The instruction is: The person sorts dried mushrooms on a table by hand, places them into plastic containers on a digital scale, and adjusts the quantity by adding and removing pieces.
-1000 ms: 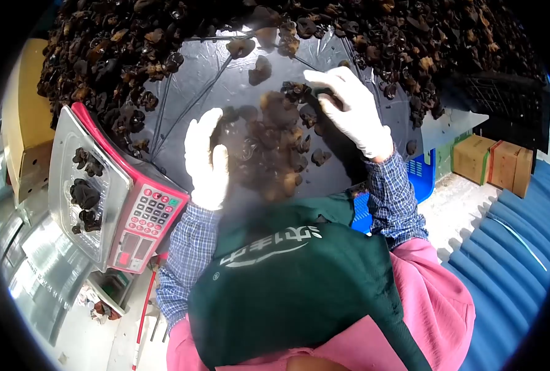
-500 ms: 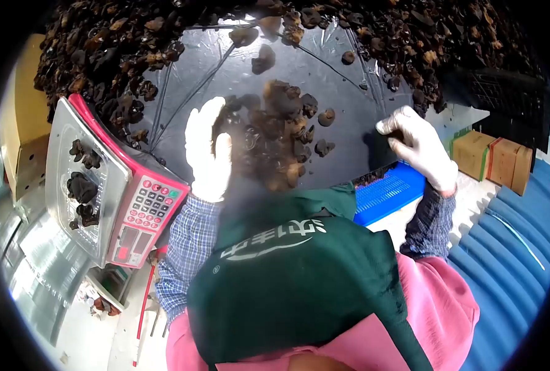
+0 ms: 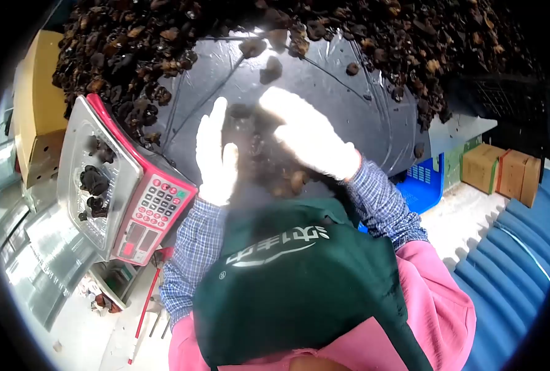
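Both hands wear white gloves. My left hand (image 3: 216,157) stands on edge at the left of a small heap of dark wood ear mushrooms (image 3: 255,151), its fingers stretched up and the thumb apart. From the right, my right hand (image 3: 312,136) reaches over the heap with its fingers extended, covering part of it. Neither hand shows a grip on any piece. A blur in the middle of the view hides some of the heap. The mushrooms lie on a dark plastic sheet (image 3: 361,123).
A large mass of wood ears (image 3: 435,43) rings the far side. At left is a red scale (image 3: 148,213) with a few pieces on its clear tray (image 3: 77,179). A blue basket (image 3: 424,182) and cardboard boxes (image 3: 500,170) stand at right.
My right hand has swung left from the sheet's right edge onto the heap, its curled fingers now extended. The loose pieces at the heap's right side are now covered or gathered in.
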Demonstrator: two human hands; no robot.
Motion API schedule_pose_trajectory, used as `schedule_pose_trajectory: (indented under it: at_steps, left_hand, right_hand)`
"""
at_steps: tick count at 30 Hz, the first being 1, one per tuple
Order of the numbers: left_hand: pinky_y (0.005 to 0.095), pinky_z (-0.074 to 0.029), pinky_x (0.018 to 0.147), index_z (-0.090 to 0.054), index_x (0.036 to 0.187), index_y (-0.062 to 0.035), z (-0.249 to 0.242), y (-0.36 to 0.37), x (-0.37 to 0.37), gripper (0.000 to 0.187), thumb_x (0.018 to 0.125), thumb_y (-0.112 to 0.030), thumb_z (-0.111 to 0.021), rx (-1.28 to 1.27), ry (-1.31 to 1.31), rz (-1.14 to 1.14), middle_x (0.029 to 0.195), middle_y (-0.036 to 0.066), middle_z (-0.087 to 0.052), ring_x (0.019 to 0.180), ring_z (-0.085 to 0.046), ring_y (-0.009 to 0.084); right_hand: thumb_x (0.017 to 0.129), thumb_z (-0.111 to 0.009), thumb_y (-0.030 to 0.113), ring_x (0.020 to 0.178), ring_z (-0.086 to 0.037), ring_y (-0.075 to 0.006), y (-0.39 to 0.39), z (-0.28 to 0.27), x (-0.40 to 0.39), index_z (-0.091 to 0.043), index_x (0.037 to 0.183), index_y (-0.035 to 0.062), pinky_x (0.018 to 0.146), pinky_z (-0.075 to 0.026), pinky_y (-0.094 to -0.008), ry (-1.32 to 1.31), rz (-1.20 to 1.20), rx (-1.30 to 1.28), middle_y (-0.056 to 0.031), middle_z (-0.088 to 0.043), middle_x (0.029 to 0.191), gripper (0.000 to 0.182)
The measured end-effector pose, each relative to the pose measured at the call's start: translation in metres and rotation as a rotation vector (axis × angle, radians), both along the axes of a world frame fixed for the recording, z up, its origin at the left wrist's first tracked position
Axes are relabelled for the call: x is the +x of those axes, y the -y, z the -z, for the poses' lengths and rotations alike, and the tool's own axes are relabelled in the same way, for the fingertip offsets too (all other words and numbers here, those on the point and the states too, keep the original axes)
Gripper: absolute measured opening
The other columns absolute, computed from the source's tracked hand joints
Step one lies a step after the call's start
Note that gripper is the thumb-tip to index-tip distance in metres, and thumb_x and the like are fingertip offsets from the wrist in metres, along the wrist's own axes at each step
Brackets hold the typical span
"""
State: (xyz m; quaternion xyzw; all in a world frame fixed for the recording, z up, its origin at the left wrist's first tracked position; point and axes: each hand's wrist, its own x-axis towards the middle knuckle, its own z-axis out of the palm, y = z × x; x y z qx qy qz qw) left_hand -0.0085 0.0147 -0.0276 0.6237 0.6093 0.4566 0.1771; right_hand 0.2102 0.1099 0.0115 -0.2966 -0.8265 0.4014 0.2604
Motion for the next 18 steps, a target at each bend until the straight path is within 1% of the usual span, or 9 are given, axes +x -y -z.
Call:
schedule_pose_trajectory:
  at_steps: [1,2,5,9,10,12,14,16,18]
  left_hand:
    - [0.0493,-0.028,0.123,-0.050,0.151,-0.0027,0.000,-0.004,-0.001,0.063,0.108,-0.047,-0.040,0.017,-0.021,0.003,0.153,0.016,-0.054,0.143,-0.049,0.0321]
    - [0.0495,-0.028,0.123,-0.051,0.151,-0.0031,-0.005,0.001,-0.002,0.062,0.108,-0.047,-0.040,-0.026,-0.002,0.040,0.153,0.015,-0.055,0.143,-0.050,0.0320]
    - [0.0498,-0.030,0.123,-0.062,0.141,-0.0047,-0.006,0.002,-0.003,0.055,0.108,-0.043,-0.043,-0.022,-0.051,0.049,0.143,0.012,-0.064,0.139,-0.055,0.0315]
    - [0.0503,-0.033,0.121,-0.066,0.137,-0.0059,-0.010,0.000,-0.002,0.054,0.108,-0.045,-0.042,-0.017,-0.085,0.041,0.138,0.011,-0.068,0.135,-0.058,0.0323]
    - [0.0502,-0.033,0.121,-0.066,0.137,-0.0057,-0.010,0.000,-0.001,0.055,0.107,-0.046,-0.042,-0.025,-0.080,0.023,0.138,0.011,-0.068,0.135,-0.058,0.0325]
    - [0.0496,-0.033,0.121,-0.057,0.146,-0.0039,-0.009,0.003,-0.001,0.060,0.105,-0.047,-0.047,-0.056,-0.019,0.009,0.149,0.016,-0.059,0.140,-0.053,0.0337]
    - [0.0486,-0.033,0.122,-0.050,0.151,-0.0019,-0.004,0.004,0.000,0.065,0.104,-0.047,-0.051,-0.052,0.107,-0.020,0.155,0.020,-0.051,0.144,-0.048,0.0358]
    - [0.0473,-0.033,0.122,-0.046,0.153,0.0003,0.002,0.006,0.002,0.069,0.104,-0.048,-0.053,-0.058,0.180,-0.032,0.157,0.022,-0.047,0.144,-0.046,0.0373]
    - [0.0471,-0.034,0.121,-0.046,0.153,0.0005,-0.001,0.004,0.002,0.069,0.105,-0.049,-0.053,-0.047,0.196,-0.033,0.157,0.021,-0.048,0.144,-0.047,0.0368]
  right_hand:
    - [0.100,-0.060,0.018,0.138,-0.052,-0.0358,0.006,0.003,-0.012,-0.059,0.142,0.0034,0.118,-0.040,-0.0471,-0.035,-0.125,-0.089,-0.0180,-0.058,0.145,0.044]
    - [0.100,-0.061,0.016,0.137,-0.053,-0.0355,0.013,0.003,-0.016,-0.061,0.140,0.0050,0.117,-0.041,-0.0467,-0.086,-0.181,0.083,-0.0164,-0.060,0.144,0.042]
    - [0.100,-0.061,0.017,0.130,-0.058,-0.0331,-0.007,-0.008,-0.017,-0.064,0.136,0.0055,0.111,-0.046,-0.0442,-0.141,-0.283,-0.046,-0.0133,-0.065,0.137,0.037]
    - [0.101,-0.060,0.016,0.126,-0.062,-0.0314,-0.055,-0.011,-0.016,-0.062,0.138,0.0032,0.108,-0.049,-0.0403,-0.072,-0.006,0.134,-0.0170,-0.063,0.139,0.039]
    - [0.100,-0.060,0.015,0.120,-0.062,-0.0343,-0.058,-0.007,-0.028,-0.067,0.127,0.0052,0.103,-0.051,-0.0413,-0.075,0.109,0.362,-0.0153,-0.067,0.131,0.030]
    - [0.100,-0.061,0.016,0.115,-0.065,-0.0333,-0.059,-0.019,-0.025,-0.068,0.125,0.0062,0.099,-0.053,-0.0410,0.121,-0.096,0.206,-0.0136,-0.069,0.127,0.028]
    - [0.098,-0.065,0.018,0.106,-0.069,-0.0281,-0.049,-0.026,-0.033,-0.070,0.121,0.0074,0.095,-0.055,-0.0399,0.011,-0.117,0.189,-0.0097,-0.073,0.117,0.025]
    - [0.095,-0.068,0.015,0.105,-0.069,-0.0289,-0.061,-0.032,-0.041,-0.070,0.120,0.0077,0.094,-0.055,-0.0395,-0.087,-0.025,0.351,-0.0095,-0.073,0.116,0.026]
    - [0.089,-0.070,0.013,0.111,-0.064,-0.0311,-0.085,-0.027,-0.052,-0.066,0.125,0.0085,0.095,-0.051,-0.0426,0.003,0.076,0.513,-0.0123,-0.066,0.124,0.037]
